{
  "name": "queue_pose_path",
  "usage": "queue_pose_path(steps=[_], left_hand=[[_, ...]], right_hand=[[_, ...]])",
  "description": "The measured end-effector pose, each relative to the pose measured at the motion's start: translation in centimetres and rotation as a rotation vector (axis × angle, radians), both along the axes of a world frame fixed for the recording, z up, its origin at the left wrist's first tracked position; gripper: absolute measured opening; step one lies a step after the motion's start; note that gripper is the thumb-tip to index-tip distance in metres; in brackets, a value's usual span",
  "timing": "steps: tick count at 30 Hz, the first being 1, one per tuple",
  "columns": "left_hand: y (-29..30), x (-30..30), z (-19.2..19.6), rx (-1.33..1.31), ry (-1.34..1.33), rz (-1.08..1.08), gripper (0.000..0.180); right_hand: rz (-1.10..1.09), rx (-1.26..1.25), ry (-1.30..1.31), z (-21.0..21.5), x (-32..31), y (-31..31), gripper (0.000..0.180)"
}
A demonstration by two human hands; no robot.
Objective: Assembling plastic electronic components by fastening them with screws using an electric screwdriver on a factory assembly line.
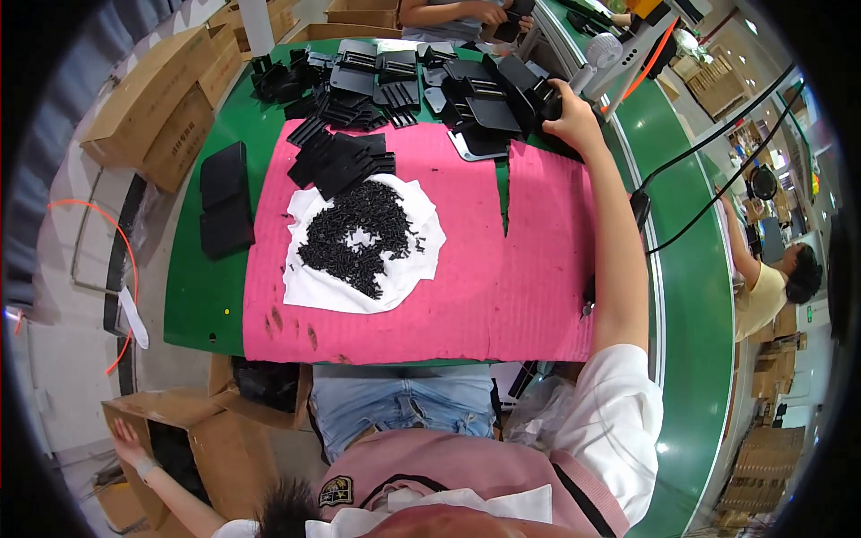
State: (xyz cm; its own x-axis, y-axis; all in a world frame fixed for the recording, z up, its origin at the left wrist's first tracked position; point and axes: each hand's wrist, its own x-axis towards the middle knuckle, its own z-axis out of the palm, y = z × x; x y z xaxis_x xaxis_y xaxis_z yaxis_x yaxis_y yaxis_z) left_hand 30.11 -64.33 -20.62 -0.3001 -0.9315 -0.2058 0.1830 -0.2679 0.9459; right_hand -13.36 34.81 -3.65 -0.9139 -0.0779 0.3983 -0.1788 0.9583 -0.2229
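My right arm reaches to the far right of the bench, where my right hand (574, 118) closes round the edge of a black plastic part (531, 90) among a stack of similar black plates. Well off to the lower left, my left hand (128, 443) has its fingers stretched out beside the rim of an open cardboard box (235, 448), with black items inside. In front of me a white cloth (417, 235) lies on pink corrugated board (448, 327) and carries a heap of small black pieces (354, 220). Flat slotted black parts (345, 161) overlap the board just beyond the cloth.
Two black slabs (226, 199) lie on the green tabletop (202, 300) at the left. More black parts (287, 81) crowd its far edge. A small white fan (604, 51) and dark cables stand at the right. Opposite, another person's hands (489, 13) hold a black part.
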Motion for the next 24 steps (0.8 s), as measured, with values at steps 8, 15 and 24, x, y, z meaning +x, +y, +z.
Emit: queue_pose_path(steps=[8, 15, 24], left_hand=[[27.0, -23.4, 13.1, -0.748, 0.115, -0.623, 0.03], [56.3, -30.2, 18.8, -0.328, 0.572, -1.593, 0.044], [53.6, -32.1, 18.0, -0.16, 0.608, -1.086, 0.03]], right_hand=[[-0.002, -0.354, 0.49, 3.2, 3.2, -7.5, 0.063], [0.404, -0.111, 0.523, 4.9, 12.1, -21.6, 0.061], [0.687, -0.691, 0.026, 2.9, 8.9, -25.3, 0.039]])
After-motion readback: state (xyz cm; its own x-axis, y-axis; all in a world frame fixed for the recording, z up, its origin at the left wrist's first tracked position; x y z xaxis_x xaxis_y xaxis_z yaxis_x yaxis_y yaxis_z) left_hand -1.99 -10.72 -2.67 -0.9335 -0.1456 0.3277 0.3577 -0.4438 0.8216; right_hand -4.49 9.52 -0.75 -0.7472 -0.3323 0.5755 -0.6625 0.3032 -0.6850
